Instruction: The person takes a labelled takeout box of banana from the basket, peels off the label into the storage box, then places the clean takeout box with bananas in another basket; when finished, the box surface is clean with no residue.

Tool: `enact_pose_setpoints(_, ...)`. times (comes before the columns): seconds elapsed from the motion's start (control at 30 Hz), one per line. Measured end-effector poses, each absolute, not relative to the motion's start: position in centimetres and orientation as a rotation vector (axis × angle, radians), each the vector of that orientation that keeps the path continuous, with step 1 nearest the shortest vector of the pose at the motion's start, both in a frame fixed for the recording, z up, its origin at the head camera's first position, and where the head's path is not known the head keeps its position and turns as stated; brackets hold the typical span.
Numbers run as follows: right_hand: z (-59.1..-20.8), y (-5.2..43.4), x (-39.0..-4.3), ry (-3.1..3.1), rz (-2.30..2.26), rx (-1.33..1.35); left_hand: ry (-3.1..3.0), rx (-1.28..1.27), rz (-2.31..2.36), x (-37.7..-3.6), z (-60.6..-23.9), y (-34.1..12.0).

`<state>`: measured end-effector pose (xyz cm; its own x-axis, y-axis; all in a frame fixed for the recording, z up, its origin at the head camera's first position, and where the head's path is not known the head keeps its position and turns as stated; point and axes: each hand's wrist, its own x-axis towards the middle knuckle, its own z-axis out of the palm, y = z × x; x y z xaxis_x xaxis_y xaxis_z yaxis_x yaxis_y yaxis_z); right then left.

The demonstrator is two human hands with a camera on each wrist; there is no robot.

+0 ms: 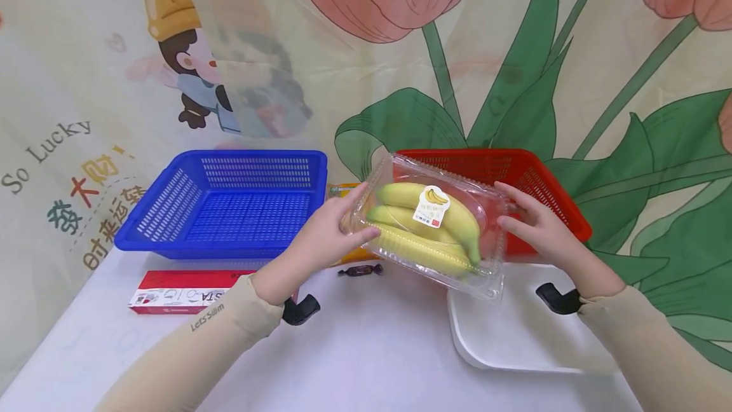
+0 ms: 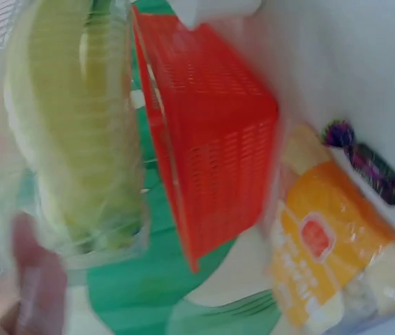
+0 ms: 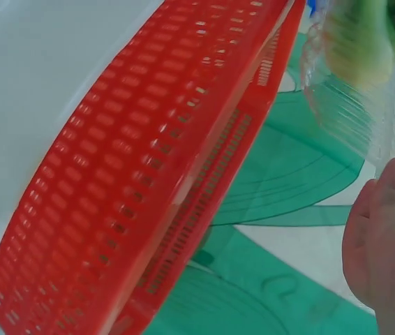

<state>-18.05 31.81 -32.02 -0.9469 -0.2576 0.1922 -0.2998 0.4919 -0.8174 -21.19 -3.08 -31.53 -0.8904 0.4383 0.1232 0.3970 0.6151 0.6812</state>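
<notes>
A clear plastic box (image 1: 488, 281) of yellow bananas (image 1: 423, 227) with green tips is held up, tilted, above the table. A white sticker (image 1: 433, 206) with a banana picture is on its lid. My left hand (image 1: 320, 234) grips the box's left edge, thumb on top. At the opposite edge, my right hand (image 1: 543, 227) holds it between thumb and fingers. In the left wrist view the bananas (image 2: 65, 132) show through the plastic, near a blurred left thumb (image 2: 40, 279). The right wrist view shows the right fingertips (image 3: 393, 174) against the box's edge.
Behind the box stands a red basket (image 1: 563, 205); a blue basket (image 1: 220, 253) stands left. A red-and-white box (image 1: 177, 291) lies before the blue one. A wrapped candy (image 1: 360, 270) and an orange-labelled bag (image 2: 330, 237) lie between the baskets. A white tray (image 1: 526, 336) is front right.
</notes>
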Motion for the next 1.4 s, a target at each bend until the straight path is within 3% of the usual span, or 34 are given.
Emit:
enact_pose_setpoints(0.4, -31.6, 28.1, -17.3, -2.828, 1.469, 0.704, 2.899, 0.649, 0.689, -16.0, -30.7, -6.5)
enact_pose_setpoints(0.9, -32.9, 23.6, -15.5, -3.03, 1.316, 0.789, 2.833, 0.347, 0.694, -10.9, -32.5, -10.4)
enact_pose_setpoints(1.4, -35.8, 21.2, -16.4, -3.242, 1.18, 0.829, 2.822, 0.323, 0.617, -9.4, -36.3, -11.9)
